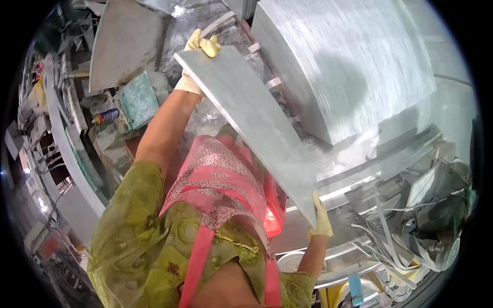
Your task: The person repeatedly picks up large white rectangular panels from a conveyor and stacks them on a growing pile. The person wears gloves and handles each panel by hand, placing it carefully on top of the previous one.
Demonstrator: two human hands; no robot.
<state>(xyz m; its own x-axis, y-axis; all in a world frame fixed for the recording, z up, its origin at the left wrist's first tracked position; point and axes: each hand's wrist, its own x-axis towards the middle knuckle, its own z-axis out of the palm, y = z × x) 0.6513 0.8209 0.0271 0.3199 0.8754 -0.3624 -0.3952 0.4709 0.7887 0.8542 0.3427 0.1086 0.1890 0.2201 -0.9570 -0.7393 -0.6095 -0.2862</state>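
Note:
I hold a long flat grey sheet by its two ends, tilted in front of my chest. My left hand, in a yellow glove, grips the far end at the top. In the same kind of glove, my right hand grips the near corner at the lower right. A pink patterned scarf over a green garment lies under the sheet. A big stack of similar grey sheets stands just right of the held sheet.
Another grey sheet leans at the top left above a green block and a spray can. A tangle of white straps lies at the right. A white bucket stands below my right hand.

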